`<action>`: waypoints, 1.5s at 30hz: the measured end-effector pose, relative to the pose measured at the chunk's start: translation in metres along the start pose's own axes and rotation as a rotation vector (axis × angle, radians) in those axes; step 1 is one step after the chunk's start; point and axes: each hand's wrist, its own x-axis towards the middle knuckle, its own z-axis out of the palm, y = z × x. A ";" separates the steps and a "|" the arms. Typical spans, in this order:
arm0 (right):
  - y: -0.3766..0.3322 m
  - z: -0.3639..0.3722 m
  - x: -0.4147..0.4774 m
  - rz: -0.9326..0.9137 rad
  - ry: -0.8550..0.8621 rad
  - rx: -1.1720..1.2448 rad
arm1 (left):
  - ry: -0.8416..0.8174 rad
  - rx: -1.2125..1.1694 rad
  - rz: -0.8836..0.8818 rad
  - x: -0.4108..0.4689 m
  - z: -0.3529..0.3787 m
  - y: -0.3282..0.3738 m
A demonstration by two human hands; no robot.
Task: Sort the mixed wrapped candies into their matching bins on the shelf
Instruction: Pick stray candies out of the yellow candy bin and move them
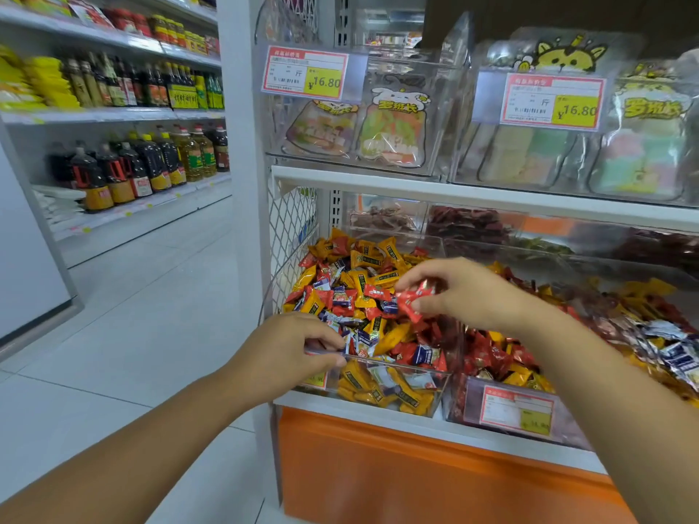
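Right grip (465, 293) clamped on a few red candies (411, 302), thumb and fingertips pinching them just above the mixed candy pile (363, 281) in the left clear bin (401, 364). Left grip (291, 346) clamped on that bin's front rim, fingers curled over the edge, thumb on the outside. Second bin (463, 410), mostly red candies, stands just beside it on the right, both on the white shelf (378, 412).

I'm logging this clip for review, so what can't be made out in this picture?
Head view, all:
1. Price label on the left bin: mostly hidden by the left hand.
2. Count of red candies: the right hand covers part.
3. Second price label: print blurred.
4. Candy pile at far right: cut off by the frame edge.
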 end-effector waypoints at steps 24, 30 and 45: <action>0.004 -0.015 0.027 -0.019 -0.217 -0.414 | -0.031 -0.110 -0.107 0.011 -0.001 -0.007; -0.010 0.006 0.059 0.128 -0.673 -0.917 | -0.047 -0.106 -0.096 0.011 -0.002 -0.010; -0.003 0.014 0.051 0.050 -0.654 -0.805 | -0.063 -0.069 -0.088 0.012 -0.002 -0.013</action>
